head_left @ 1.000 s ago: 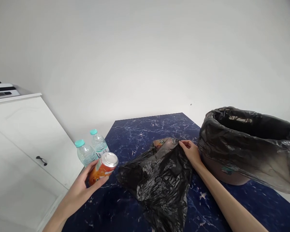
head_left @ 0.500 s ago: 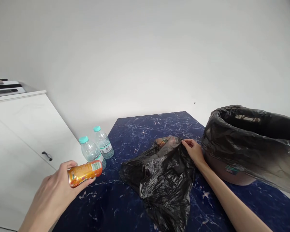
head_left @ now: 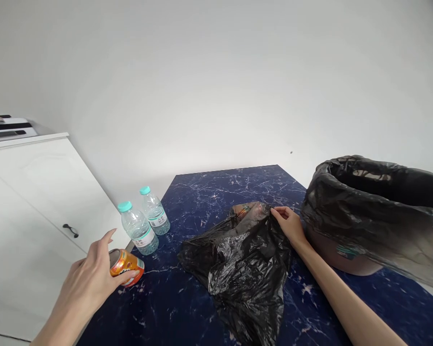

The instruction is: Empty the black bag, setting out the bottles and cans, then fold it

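Note:
An orange drink can (head_left: 130, 264) stands on the dark blue marbled table (head_left: 216, 185) near its left edge. My left hand (head_left: 94, 274) is beside it with fingers spread, the index finger raised off the can and the thumb along its near side. Whether the hidden fingers touch it I cannot tell. Behind the can are two clear water bottles (head_left: 139, 228) with turquoise caps. Between thumb and fingertips, my right hand (head_left: 286, 223) pinches the upper right edge of a crumpled black plastic bag (head_left: 245, 269) lying on the table. Something printed shows through the bag's far part.
A bin lined with a black bag (head_left: 361, 216) stands on the right, close to my right forearm. To the left is a white cabinet (head_left: 39, 202) with dark handles and several items on top. A pale wall (head_left: 216, 86) rises behind the table.
My left hand has lowered the can from a sideways hold in the air to standing on the table, and its fingers have spread. My right hand still pinches the bag in the same place.

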`<state>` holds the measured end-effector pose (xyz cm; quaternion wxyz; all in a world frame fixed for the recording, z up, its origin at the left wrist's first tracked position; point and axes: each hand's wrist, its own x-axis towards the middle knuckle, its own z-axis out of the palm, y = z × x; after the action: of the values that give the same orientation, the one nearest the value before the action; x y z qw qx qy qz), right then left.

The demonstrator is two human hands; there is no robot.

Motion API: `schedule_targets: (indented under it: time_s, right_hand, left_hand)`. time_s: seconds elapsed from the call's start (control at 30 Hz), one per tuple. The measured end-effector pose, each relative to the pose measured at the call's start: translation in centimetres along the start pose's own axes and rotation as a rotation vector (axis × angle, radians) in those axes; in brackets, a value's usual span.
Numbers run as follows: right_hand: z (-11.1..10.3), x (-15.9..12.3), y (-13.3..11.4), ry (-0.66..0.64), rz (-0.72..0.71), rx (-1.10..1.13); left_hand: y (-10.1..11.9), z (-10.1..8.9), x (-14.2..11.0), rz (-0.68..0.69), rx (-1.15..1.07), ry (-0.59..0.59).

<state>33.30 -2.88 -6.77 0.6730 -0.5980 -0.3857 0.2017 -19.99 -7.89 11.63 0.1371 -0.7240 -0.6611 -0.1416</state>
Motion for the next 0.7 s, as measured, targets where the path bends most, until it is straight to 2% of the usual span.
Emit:
schedule_targets:
  time_s: [0.07, 0.17, 0.23, 0.33, 0.37, 0.4, 0.43, 0.53, 0.57, 0.63, 0.7]
  right_hand:
    - [-0.1, 0.0, 0.0, -0.004, 0.000, 0.002]
    - [-0.1, 0.0, 0.0, -0.009, 0.003, 0.005]
    - [-0.1, 0.0, 0.0, -0.008, 0.006, 0.009]
    - [-0.1, 0.0, 0.1, -0.007, 0.007, 0.013]
    - [0.0, 0.0, 0.1, -0.008, 0.005, 0.013]
    - [0.0, 0.0, 0.1, -0.009, 0.002, 0.013]
    - [0.0, 0.0, 0.0, -0.010, 0.000, 0.012]
    - [0.1, 0.0, 0.0, -0.009, -0.006, 0.009]
    - [0.1, 0.0, 0.0, -0.007, -0.007, 0.009]
    - [0.2, 0.1, 0.0, -0.003, -0.007, 0.009]
    - [0.2, 0.1, 0.0, -0.002, -0.007, 0.009]
  left_hand:
    - [0.4, 0.2, 0.1, 0.004, 0.062, -0.049]
    - [1.3, 0.7, -0.1, 0.018, -0.036, 0.026]
    - [2.2, 1.2, -0.9, 0.061, -0.112, 0.186]
    - [4.3, 1.8, -3.1, 0.090, -0.190, 0.487]
    - [5.1, 2.0, -3.9, 0.105, -0.231, 0.526]
    - [5.9, 2.1, -4.5, 0.160, -0.290, 0.489]
    - [6.7, 2.2, -5.0, 0.243, -0.356, 0.388]
    - [9.1, 2.6, -5.1, 0.516, -0.496, -0.064]
    - [10.0, 2.8, -4.8, 0.571, -0.511, -0.174]
    - [11.7, 3.2, -3.9, 0.638, -0.512, -0.283]
    - [13.6, 3.7, -2.9, 0.694, -0.494, -0.330]
